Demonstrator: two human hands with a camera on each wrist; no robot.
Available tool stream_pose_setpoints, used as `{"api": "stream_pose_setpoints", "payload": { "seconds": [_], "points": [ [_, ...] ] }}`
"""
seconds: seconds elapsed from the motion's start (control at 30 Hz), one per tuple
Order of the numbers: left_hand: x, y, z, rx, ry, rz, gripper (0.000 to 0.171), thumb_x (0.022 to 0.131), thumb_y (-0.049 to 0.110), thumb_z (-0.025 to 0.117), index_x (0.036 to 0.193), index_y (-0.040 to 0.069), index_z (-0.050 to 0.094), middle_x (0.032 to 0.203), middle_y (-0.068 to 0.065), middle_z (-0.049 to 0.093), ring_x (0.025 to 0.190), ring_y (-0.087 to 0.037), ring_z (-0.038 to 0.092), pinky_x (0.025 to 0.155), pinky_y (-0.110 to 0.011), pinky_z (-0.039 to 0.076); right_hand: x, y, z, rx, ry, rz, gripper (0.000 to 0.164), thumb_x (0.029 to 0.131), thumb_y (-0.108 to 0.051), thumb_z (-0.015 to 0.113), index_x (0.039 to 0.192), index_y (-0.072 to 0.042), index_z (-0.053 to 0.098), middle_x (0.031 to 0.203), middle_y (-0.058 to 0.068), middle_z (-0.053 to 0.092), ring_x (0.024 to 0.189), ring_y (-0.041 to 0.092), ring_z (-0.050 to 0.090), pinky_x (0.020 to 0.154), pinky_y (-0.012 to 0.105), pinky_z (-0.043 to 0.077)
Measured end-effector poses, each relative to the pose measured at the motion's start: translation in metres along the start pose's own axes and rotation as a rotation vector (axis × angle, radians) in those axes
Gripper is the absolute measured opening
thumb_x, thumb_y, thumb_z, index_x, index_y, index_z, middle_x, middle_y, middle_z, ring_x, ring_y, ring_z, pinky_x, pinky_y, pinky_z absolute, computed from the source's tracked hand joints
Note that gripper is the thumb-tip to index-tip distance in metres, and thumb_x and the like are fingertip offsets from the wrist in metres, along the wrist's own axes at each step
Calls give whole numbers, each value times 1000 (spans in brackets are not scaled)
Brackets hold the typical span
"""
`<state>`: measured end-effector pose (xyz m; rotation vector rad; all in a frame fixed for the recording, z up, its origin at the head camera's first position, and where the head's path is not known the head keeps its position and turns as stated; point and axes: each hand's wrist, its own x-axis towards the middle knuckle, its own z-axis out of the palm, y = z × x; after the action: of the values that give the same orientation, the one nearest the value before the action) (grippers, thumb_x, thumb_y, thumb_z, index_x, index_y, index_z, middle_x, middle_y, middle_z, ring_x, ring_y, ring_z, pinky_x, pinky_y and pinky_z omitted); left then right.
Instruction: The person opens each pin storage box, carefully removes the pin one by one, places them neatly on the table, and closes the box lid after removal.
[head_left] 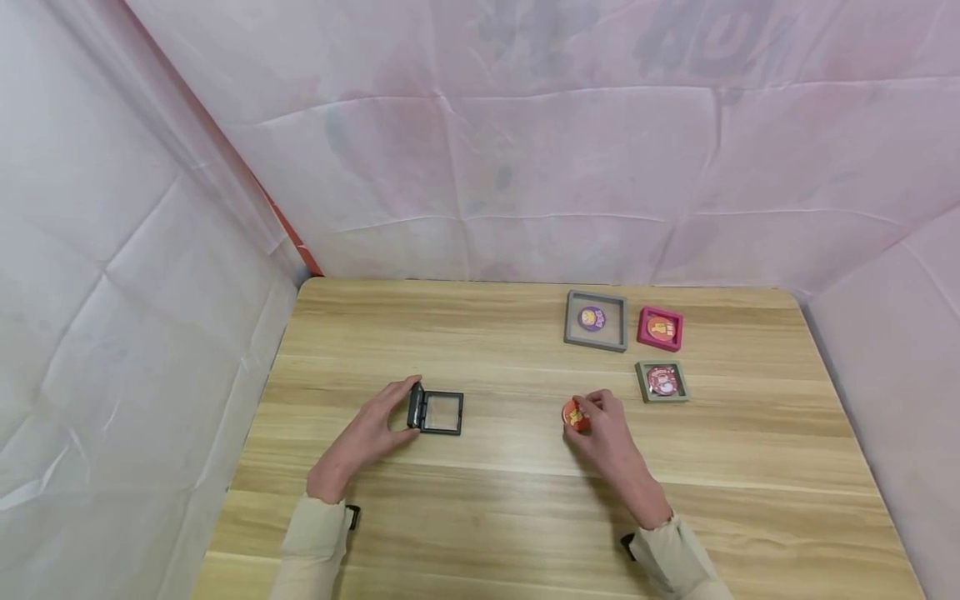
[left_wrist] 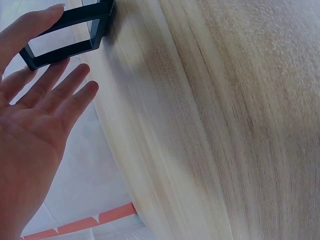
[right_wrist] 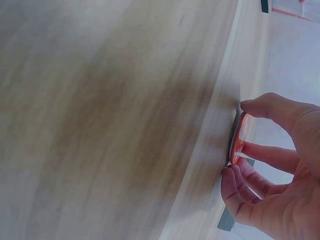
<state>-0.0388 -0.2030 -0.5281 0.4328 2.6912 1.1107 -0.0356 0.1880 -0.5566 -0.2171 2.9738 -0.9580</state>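
On the left side of the table, a small black hinged display frame (head_left: 461, 414) lies opened, its clear film showing. Its raised half (head_left: 416, 408) is gripped by the left hand (head_left: 369, 429), thumb on one edge and fingertips on the opposite one. In the left wrist view the thumb lies along the black frame (left_wrist: 65, 53), with the other fingers spread beneath. To the right, the right hand (head_left: 609, 433) pinches a round red badge (head_left: 573, 415) by its rim, close over the table. The right wrist view shows the badge (right_wrist: 238, 140) edge-on between thumb and fingertips.
Behind the right hand sit a grey frame (head_left: 596, 344) with a purple badge (head_left: 592, 318), a magenta frame (head_left: 660, 346) with an orange badge (head_left: 662, 328), and a green frame (head_left: 666, 399) with a dark red badge (head_left: 662, 381). White sheets (head_left: 480, 167) hang around the wooden table (head_left: 480, 500).
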Motion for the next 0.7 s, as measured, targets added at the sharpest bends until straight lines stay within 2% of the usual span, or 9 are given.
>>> {"api": "stream_pose_setpoints", "payload": {
  "seconds": [0.37, 0.7],
  "points": [
    [0, -1, 0, -15, 0, 6, 89, 80, 6, 84, 157, 13, 40, 155, -18, 51, 143, -40, 46, 116, -59, 43, -1, 2, 0, 7, -14, 7, 49, 83, -8, 79, 125, 15, 65, 116, 30, 53, 107, 43, 49, 86, 54, 50],
    [2, -2, -1, -22, -9, 26, 89, 80, 5, 84, 157, 12, 40, 156, -18, 49, 143, -41, 46, 116, -60, 42, -2, 1, 0, 36, -26, 32, 51, 84, -8, 78, 127, 14, 63, 119, 31, 50, 109, 43, 46, 87, 54, 49]
  ]
}}
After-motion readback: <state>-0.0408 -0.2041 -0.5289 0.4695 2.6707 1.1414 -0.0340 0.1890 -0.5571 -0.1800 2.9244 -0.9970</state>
